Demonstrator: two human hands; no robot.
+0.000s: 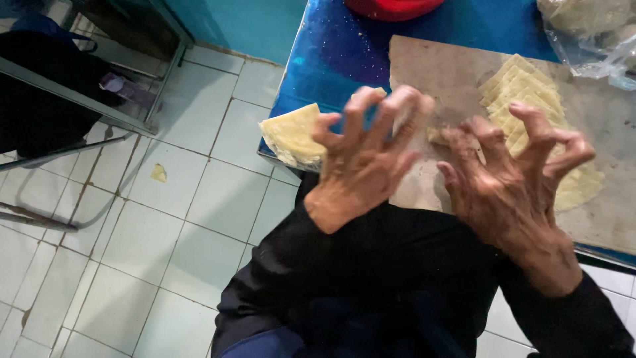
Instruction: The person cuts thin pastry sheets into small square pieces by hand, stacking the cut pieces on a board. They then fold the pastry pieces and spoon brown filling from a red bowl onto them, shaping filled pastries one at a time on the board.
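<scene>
On the far left, well away from the wooden board [457, 73], a metal frame [73, 99] stands on the white tiled floor [185, 225], with a small yellowish scrap [158, 173] lying on a tile. Nearer the board, the blue worktop [331, 46] begins, and a stack of pale yellow dough sheets [291, 136] sits at its edge, left of the board and partly overhanging the floor. The left hand [364, 159] hovers at the board's left edge with its fingers spread and bent, palm down, gripping nothing; its fingertips are blurred. It lies just right of the stack, and I cannot tell whether it touches it. A small bit of dough [435, 136] rests on the board between the two hands. The right hand [513, 176] is over the board's near side, also open with clawed fingers and holding nothing, in front of a fanned row of dough sheets [523, 86] on the board. Beyond the board's far edge is a red bowl [391, 8], and at its far right corner a clear plastic bag [589, 33].
</scene>
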